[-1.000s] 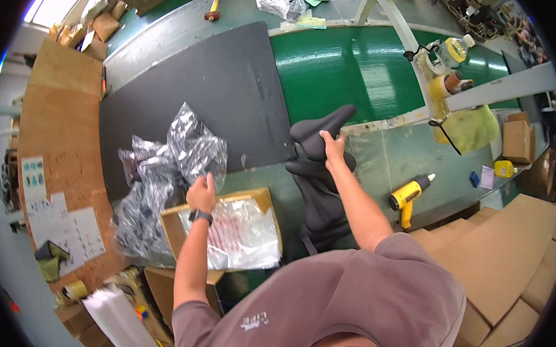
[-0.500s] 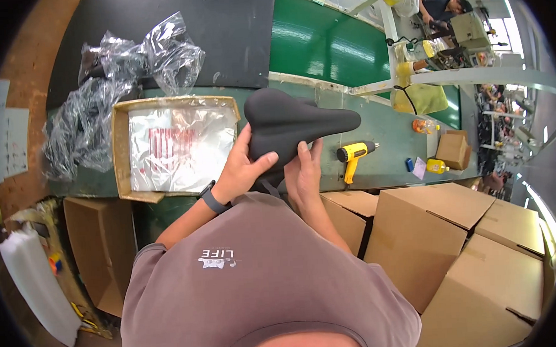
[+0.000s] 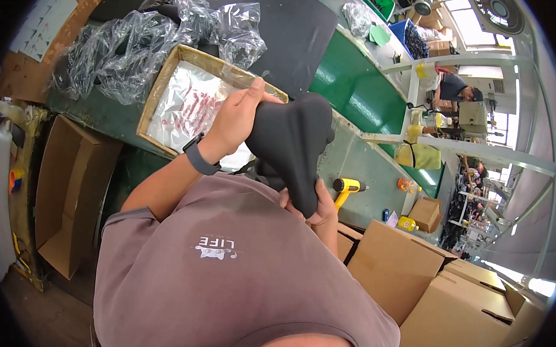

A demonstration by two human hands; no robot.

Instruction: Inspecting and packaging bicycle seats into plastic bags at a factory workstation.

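A black bicycle saddle (image 3: 292, 138) is held up in front of my chest, its wide rear pointing away and its narrow nose toward me. My left hand (image 3: 236, 120) grips the wide end at its left side, thumb on top. Around the nose, my right hand (image 3: 321, 210) is closed with its fingers at both sides of the tip. The saddle's underside is mostly hidden. Just beyond my left hand stands a shallow cardboard box (image 3: 155, 111) holding clear bags with red print. A yellow heat gun (image 3: 347, 190) lies on the bench to the right of my right hand.
Saddles wrapped in clear plastic (image 3: 127, 52) are piled at the far left. Large cartons (image 3: 399, 261) stand at the right, and an open carton (image 3: 71, 190) at the left. A green conveyor belt (image 3: 355, 84) runs beyond the bench. Another person (image 3: 454, 87) works farther off.
The saddle has turned so its nose swings from pointing right to pointing toward me. My right hand has moved to the nose, and the view has rotated and shifted.
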